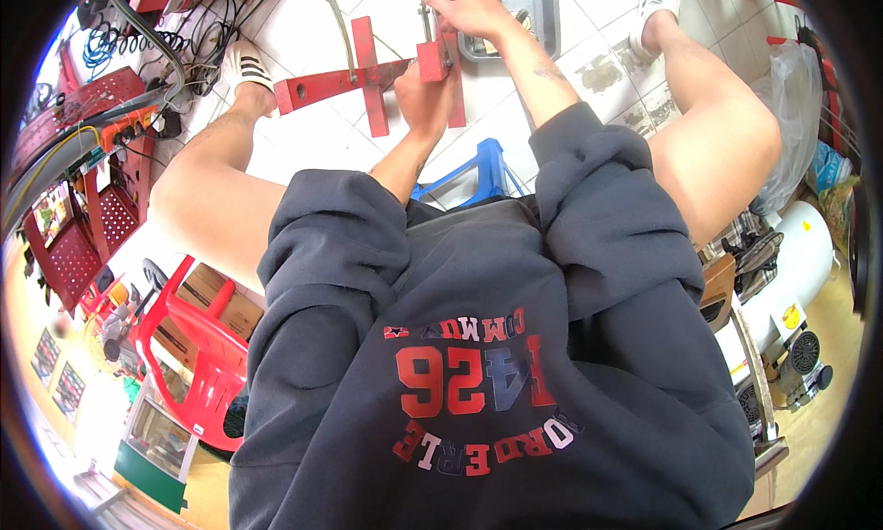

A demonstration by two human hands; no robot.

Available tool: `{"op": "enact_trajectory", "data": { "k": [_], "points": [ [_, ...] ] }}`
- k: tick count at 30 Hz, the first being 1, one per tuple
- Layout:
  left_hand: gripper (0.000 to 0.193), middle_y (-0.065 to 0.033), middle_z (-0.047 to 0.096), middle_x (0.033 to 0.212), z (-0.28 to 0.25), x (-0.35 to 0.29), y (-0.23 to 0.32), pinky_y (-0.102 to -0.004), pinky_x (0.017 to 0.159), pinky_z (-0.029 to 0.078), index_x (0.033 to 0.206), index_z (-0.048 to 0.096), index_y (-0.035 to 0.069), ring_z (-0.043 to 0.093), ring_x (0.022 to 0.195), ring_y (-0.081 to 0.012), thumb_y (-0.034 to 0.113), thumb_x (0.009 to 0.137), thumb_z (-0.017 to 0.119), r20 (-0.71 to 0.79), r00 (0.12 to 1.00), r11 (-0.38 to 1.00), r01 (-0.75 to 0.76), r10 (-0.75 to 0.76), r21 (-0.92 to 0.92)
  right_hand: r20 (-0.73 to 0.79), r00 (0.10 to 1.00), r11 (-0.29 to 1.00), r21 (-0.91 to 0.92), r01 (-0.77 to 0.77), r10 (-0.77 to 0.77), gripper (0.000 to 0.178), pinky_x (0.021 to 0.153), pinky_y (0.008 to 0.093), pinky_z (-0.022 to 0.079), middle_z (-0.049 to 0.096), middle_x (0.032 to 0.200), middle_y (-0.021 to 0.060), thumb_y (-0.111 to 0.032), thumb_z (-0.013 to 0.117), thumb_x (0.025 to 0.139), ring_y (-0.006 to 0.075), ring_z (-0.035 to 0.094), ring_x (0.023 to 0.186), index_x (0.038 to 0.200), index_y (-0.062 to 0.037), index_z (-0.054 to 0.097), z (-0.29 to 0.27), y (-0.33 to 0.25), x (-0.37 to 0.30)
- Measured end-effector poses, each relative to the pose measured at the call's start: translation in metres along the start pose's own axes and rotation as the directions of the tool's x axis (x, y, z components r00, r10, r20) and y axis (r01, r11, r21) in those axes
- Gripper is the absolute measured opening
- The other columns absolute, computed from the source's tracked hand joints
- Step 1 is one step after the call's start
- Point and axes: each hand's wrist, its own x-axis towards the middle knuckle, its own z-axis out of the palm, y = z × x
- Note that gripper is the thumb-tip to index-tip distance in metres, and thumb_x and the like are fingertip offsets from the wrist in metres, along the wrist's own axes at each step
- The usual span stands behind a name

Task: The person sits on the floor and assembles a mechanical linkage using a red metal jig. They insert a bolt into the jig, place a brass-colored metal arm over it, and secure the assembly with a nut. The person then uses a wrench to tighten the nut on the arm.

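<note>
A red metal stand (371, 97) with crossed bars sits on the tiles in front of me. My left hand (425, 99) is closed around it, just behind a small red block (431, 63); the block and bars hide some of its fingers. Rising from that block is a thin metal rod (424, 22). My right hand (467, 7) is closed, its fingertips pinched at the rod's upper part. A bent metal rod (342, 28) also stands up from the left bar. Beside my right forearm is a grey tray (554, 19) with small pieces in it.
A blue plastic stool (483, 167) is close beneath me. Tangled black cables (207, 33) and red perforated metal racks (74, 254) stand at left, near a red plastic chair (189, 346). A white tank compressor (800, 254) and a clear plastic bag (786, 116) are at right.
</note>
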Motion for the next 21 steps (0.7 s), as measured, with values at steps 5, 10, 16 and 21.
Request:
{"op": "enact_trajectory", "data": {
  "k": [5, 10, 16, 21],
  "points": [
    [0.014, -0.0066, 0.068, 0.072, 0.001, 0.000, -0.005, -0.0352, 0.062, 0.052, 0.087, 0.067, 0.005, 0.068, 0.063, -0.0235, 0.012, 0.079, 0.078, 0.013, 0.999, 0.998, -0.035, 0.034, 0.045, -0.175, 0.957, 0.917, -0.369, 0.153, -0.230, 0.046, 0.074, 0.0384, 0.057, 0.072, 0.092, 0.0201, -0.039, 0.062, 0.097, 0.0265, 0.071, 0.076, 0.117, 0.0029, 0.064, 0.003, 0.009, 0.009],
    [0.028, -0.0230, 0.066, 0.070, 0.002, -0.002, -0.015, -0.0478, 0.063, 0.051, 0.075, 0.070, 0.000, 0.067, 0.068, -0.0414, 0.026, 0.080, 0.076, -0.095, 0.995, 1.000, 0.011, -0.011, -0.003, -0.033, 0.986, 0.986, 0.031, -0.164, 0.165, 0.051, 0.075, 0.0372, 0.058, 0.073, 0.086, 0.0153, -0.042, 0.059, 0.099, 0.0231, 0.073, 0.076, 0.112, 0.0059, 0.066, 0.014, -0.010, -0.005],
    [0.031, -0.0259, 0.066, 0.070, 0.011, 0.002, -0.021, -0.0486, 0.064, 0.052, 0.072, 0.066, -0.006, 0.068, 0.068, -0.0429, 0.023, 0.079, 0.076, -0.080, 0.996, 0.998, 0.045, -0.041, 0.053, -0.139, 0.975, 0.971, -0.136, -0.194, 0.175, 0.055, 0.074, 0.0359, 0.057, 0.073, 0.088, 0.0162, -0.045, 0.057, 0.099, 0.0220, 0.074, 0.077, 0.109, 0.0082, 0.066, 0.012, -0.023, -0.009],
    [0.018, -0.0141, 0.070, 0.076, 0.012, -0.004, -0.029, -0.0420, 0.062, 0.053, 0.086, 0.070, 0.008, 0.069, 0.069, -0.0335, 0.017, 0.075, 0.081, -0.082, 0.994, 0.980, 0.084, -0.070, 0.181, -0.192, 0.977, 0.984, -0.130, -0.123, 0.097, 0.052, 0.085, 0.0435, 0.053, 0.073, 0.094, 0.0246, -0.046, 0.059, 0.094, 0.0380, 0.071, 0.094, 0.097, 0.0039, 0.073, 0.010, -0.030, -0.042]
  ]
}}
